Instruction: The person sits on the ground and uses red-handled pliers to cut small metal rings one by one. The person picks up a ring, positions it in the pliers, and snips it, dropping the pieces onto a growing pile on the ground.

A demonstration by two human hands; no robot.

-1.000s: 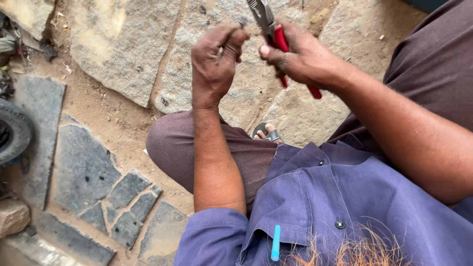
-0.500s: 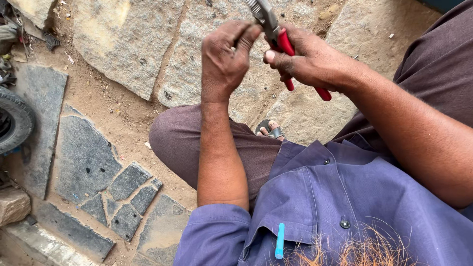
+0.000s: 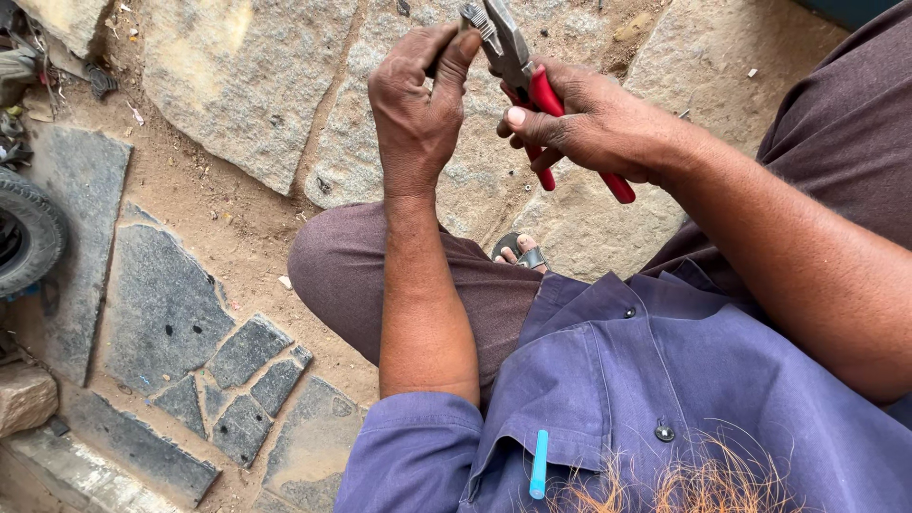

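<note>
Paving of rough grey and tan stone slabs is seen below. Red-handled steel pliers, upper centre of the frame, are held in the closed grip of the right hand. Something small, too hidden to tell, is pinched at their tip by the left hand.

Rough stone paving set in sandy dirt forms the ground, with pale irregular slabs at the top and darker grey slabs at lower left; a black rubber tyre rests at the left edge, scraps of debris lie in the upper left corner, and a sandalled foot stands on the stone
</note>
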